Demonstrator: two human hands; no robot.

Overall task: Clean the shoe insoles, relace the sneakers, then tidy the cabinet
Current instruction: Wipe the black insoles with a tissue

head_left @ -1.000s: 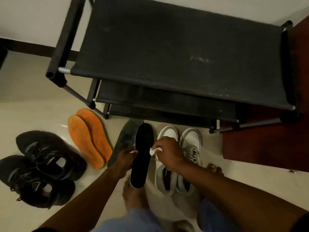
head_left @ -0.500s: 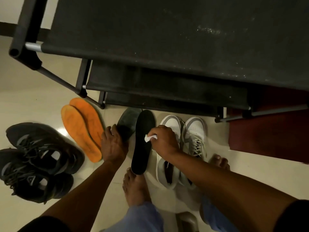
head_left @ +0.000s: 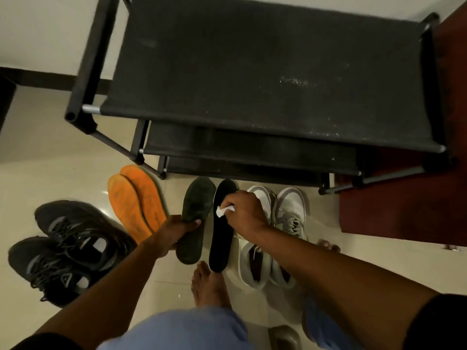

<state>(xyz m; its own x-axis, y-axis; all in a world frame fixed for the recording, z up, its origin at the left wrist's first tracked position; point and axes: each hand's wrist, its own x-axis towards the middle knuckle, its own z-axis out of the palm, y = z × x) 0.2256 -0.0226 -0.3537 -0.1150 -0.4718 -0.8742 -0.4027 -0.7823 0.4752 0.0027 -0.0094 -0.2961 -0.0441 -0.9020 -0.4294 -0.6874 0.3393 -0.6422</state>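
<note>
1. Rack (head_left: 265, 79): black fabric tiers, every visible tier bare. Risk: dusty specks on the top tier could soil cleaned items put back before it is wiped.
2. Black sneakers (head_left: 68, 248): pair on the floor, well left of the rack's front. Each mouth shows a pale patch; I cannot tell what is inside. Laces sit slack, so they could snag if dragged.
3. White sneakers (head_left: 273, 238): pair just in front of the rack, toes toward it. Mouths look dark and empty, though shadow hides them.
4. Orange insoles (head_left: 137, 203): overlapped on the floor by the rack's front left foot, touching the floor, likely to pick up grit.
5. Grey insole (head_left: 194, 221): front of the rack. Left hand (head_left: 174, 232) wraps its middle, fingers curled under, thumb on top; a loose hold could drop it.
6. Black insole (head_left: 222, 228): beside the white sneakers. Right hand (head_left: 243, 210), fingers bunched, pinches the wipe (head_left: 223, 210) against it. Nothing steadies the insole, so scrubbing may skid it.
</note>
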